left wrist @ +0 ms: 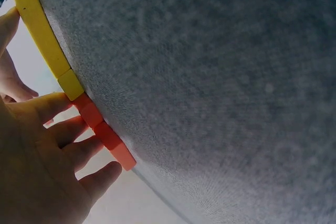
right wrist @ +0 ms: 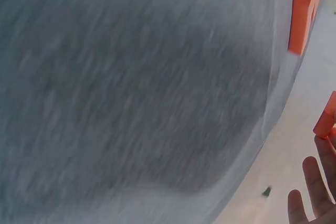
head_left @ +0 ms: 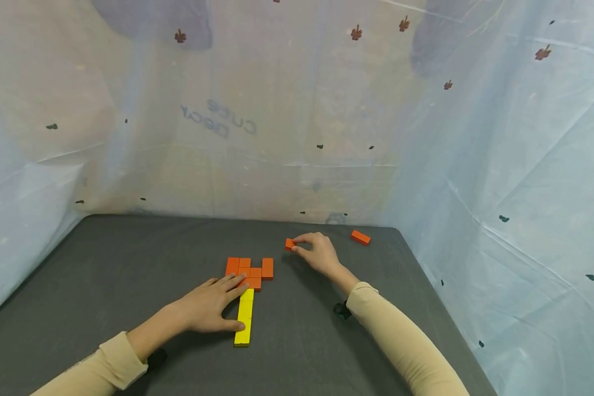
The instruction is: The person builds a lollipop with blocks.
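Orange blocks (head_left: 255,283) lie side by side in a flat group at the middle of the table, with one orange block (head_left: 268,268) on its right side. Yellow blocks (head_left: 245,316) run from the group toward the person as a narrow strip. The left hand (head_left: 205,305) is spread over them, its fingertips on the orange blocks and its thumb on the yellow strip. To the right and farther back, the right hand (head_left: 320,254) pinches a small orange block (head_left: 289,244) between thumb and fingers; in the right wrist view that block (right wrist: 326,119) shows at the fingertips.
A single orange block (head_left: 361,237) lies near the table's back right corner. The dark grey table (head_left: 143,264) is bordered at the back and right by pale plastic sheeting (head_left: 257,181) with small leaf prints.
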Action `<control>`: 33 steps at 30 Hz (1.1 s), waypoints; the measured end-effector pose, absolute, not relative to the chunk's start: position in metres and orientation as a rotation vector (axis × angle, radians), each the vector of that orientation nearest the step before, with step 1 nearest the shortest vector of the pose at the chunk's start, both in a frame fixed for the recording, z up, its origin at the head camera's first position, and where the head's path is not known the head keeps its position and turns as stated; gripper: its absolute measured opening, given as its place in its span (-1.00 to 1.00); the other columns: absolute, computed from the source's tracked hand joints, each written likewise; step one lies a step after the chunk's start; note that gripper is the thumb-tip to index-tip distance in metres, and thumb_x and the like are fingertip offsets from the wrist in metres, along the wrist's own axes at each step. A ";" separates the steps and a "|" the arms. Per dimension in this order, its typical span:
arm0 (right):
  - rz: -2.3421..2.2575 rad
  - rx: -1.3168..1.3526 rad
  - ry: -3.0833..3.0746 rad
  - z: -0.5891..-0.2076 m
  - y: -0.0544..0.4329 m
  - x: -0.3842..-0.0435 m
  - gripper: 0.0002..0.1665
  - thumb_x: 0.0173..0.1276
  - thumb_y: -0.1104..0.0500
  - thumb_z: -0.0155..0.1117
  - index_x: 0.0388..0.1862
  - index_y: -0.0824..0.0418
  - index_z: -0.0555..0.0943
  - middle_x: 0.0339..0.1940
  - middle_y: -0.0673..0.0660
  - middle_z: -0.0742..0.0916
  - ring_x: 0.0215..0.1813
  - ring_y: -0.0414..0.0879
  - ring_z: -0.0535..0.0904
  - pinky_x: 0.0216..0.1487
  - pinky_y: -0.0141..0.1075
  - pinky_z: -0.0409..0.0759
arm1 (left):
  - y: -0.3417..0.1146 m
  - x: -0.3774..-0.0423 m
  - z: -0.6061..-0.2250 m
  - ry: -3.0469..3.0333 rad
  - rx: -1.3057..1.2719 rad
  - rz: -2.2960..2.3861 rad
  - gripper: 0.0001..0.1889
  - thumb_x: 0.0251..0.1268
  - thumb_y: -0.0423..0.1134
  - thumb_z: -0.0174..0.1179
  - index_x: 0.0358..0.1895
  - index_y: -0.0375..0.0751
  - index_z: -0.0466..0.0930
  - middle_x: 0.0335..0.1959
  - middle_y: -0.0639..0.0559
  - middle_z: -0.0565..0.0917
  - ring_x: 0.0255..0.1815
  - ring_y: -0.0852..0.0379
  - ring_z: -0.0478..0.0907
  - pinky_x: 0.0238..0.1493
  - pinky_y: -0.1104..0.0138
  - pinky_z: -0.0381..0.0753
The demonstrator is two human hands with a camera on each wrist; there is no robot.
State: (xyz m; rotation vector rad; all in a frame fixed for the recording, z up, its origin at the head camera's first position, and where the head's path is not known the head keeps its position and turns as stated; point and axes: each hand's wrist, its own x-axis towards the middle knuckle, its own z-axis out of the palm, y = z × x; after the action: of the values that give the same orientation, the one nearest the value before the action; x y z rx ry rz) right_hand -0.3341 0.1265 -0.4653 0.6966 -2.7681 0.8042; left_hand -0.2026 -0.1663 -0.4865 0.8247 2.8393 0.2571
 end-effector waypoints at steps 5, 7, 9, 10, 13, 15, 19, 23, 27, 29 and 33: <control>0.781 0.797 -2.753 -0.469 0.110 -0.327 -0.66 0.28 -0.07 0.32 0.02 -0.04 0.70 0.02 -0.08 0.73 0.10 -0.10 0.55 0.13 -0.13 0.53 | -0.165 -0.203 -0.485 2.832 0.798 0.242 0.06 0.00 0.60 -0.04 0.52 0.04 0.07 0.56 0.01 0.04 0.55 -0.08 -0.02 0.41 -0.18 0.07; 0.765 0.831 -2.760 -0.471 0.104 -0.324 -0.66 0.29 -0.08 0.31 0.02 -0.05 0.69 0.02 -0.09 0.73 0.09 -0.12 0.55 0.13 -0.15 0.53 | -0.165 -0.204 -0.485 2.829 0.788 0.237 0.06 -0.01 0.60 -0.04 0.52 0.05 0.08 0.56 0.02 0.04 0.55 -0.08 -0.02 0.42 -0.18 0.06; 0.748 0.856 -2.765 -0.473 0.098 -0.321 -0.66 0.30 -0.07 0.30 0.02 -0.05 0.69 0.02 -0.09 0.73 0.09 -0.13 0.55 0.12 -0.16 0.53 | -0.165 -0.204 -0.485 2.828 0.779 0.231 0.06 -0.02 0.61 -0.04 0.51 0.05 0.09 0.56 0.02 0.04 0.55 -0.08 -0.02 0.42 -0.18 0.07; 0.742 0.863 -2.770 -0.473 0.095 -0.320 -0.66 0.30 -0.07 0.31 0.03 -0.06 0.69 0.02 -0.10 0.73 0.09 -0.13 0.55 0.13 -0.16 0.54 | -0.164 -0.204 -0.485 2.828 0.776 0.229 0.07 -0.03 0.61 -0.03 0.51 0.04 0.10 0.56 0.02 0.05 0.55 -0.08 -0.02 0.42 -0.18 0.07; 0.747 0.876 -2.784 -0.475 0.086 -0.317 -0.67 0.30 -0.06 0.30 0.03 -0.06 0.69 0.02 -0.10 0.72 0.10 -0.14 0.55 0.14 -0.15 0.54 | -0.164 -0.205 -0.484 2.830 0.769 0.225 0.07 -0.04 0.61 -0.02 0.51 0.04 0.11 0.55 0.02 0.06 0.55 -0.08 -0.01 0.42 -0.18 0.07; 0.751 0.879 -2.801 -0.476 0.081 -0.315 -0.67 0.31 -0.06 0.29 0.04 -0.08 0.68 0.03 -0.10 0.72 0.11 -0.14 0.54 0.14 -0.16 0.53 | -0.164 -0.205 -0.484 2.830 0.767 0.223 0.07 -0.04 0.60 -0.01 0.51 0.03 0.11 0.55 0.01 0.07 0.55 -0.08 0.00 0.42 -0.17 0.07; 0.734 0.911 -2.806 -0.477 0.071 -0.313 -0.67 0.33 -0.07 0.27 0.04 -0.07 0.68 0.02 -0.11 0.72 0.10 -0.15 0.54 0.13 -0.19 0.54 | -0.164 -0.206 -0.484 2.830 0.765 0.217 0.07 -0.05 0.61 -0.02 0.51 0.04 0.11 0.55 0.02 0.07 0.55 -0.08 0.01 0.42 -0.17 0.08; 0.672 0.936 -2.805 -0.479 0.063 -0.313 -0.66 0.33 -0.08 0.27 0.04 -0.06 0.69 0.00 -0.11 0.73 0.06 -0.16 0.56 0.09 -0.23 0.56 | -0.164 -0.206 -0.484 2.833 0.782 0.218 0.08 -0.05 0.62 -0.04 0.51 0.03 0.11 0.54 0.00 0.09 0.53 -0.09 0.05 0.41 -0.17 0.10; 0.625 0.932 -2.816 -0.480 0.057 -0.313 -0.66 0.33 -0.09 0.27 0.04 -0.07 0.69 0.00 -0.12 0.73 0.03 -0.17 0.56 0.04 -0.26 0.57 | -0.164 -0.205 -0.484 2.835 0.795 0.220 0.08 -0.04 0.62 -0.05 0.51 0.04 0.11 0.54 0.01 0.09 0.53 -0.09 0.07 0.41 -0.15 0.11; 0.604 0.934 -2.817 -0.480 0.055 -0.313 -0.67 0.33 -0.08 0.27 0.04 -0.07 0.69 0.00 -0.12 0.72 0.01 -0.17 0.56 0.01 -0.28 0.57 | -0.164 -0.205 -0.484 2.833 0.794 0.225 0.07 -0.04 0.62 -0.04 0.51 0.04 0.11 0.54 0.02 0.08 0.53 -0.08 0.06 0.41 -0.15 0.11; 0.569 0.945 -2.818 -0.481 0.051 -0.313 -0.67 0.33 -0.07 0.27 0.03 -0.06 0.69 0.00 -0.11 0.73 -0.03 -0.17 0.56 -0.05 -0.30 0.57 | -0.163 -0.205 -0.482 2.820 0.789 0.242 0.06 -0.04 0.61 -0.03 0.51 0.05 0.12 0.55 0.02 0.07 0.53 -0.08 0.05 0.40 -0.16 0.11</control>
State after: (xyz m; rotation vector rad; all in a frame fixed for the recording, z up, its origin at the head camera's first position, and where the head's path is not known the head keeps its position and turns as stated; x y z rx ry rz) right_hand -0.3130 0.0514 -0.4809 0.9450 -2.8177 0.5686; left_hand -0.2047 -0.1635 -0.4819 0.7889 2.8202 0.2419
